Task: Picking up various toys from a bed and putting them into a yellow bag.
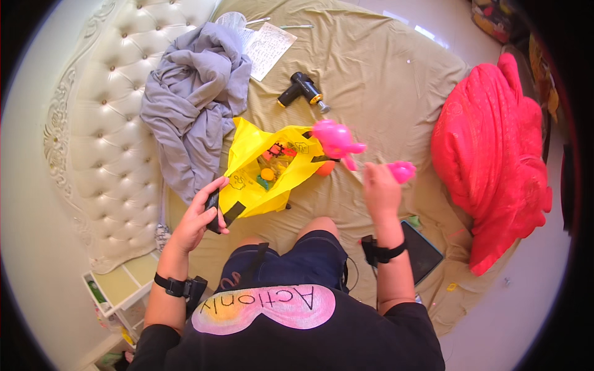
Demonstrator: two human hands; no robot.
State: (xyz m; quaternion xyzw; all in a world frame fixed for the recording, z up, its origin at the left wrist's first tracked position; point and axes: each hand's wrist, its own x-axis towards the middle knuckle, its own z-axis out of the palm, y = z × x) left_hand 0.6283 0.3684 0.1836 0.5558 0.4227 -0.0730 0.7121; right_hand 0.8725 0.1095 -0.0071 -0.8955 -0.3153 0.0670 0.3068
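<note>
A yellow bag (256,199) stands open-topped on the bed in front of me, with small colourful toys (274,167) inside. My left hand (202,214) grips the bag's black handle (213,211) at its left side. Right of the bag, my right hand (382,188) is raised and slightly blurred, closed around part of a shiny pink toy (332,138), which looks like a balloon animal; a smaller pink part (402,171) shows beyond the fingers. An orange ball (325,168) lies against the bag's right side, partly hidden.
Beyond the bag lies a black massage gun (304,90). A grey blanket (197,92) is bunched by the tufted headboard (125,83), near handwritten papers (270,48). A red blanket (492,162) lies at the right. By my right forearm rests a dark tablet (421,250).
</note>
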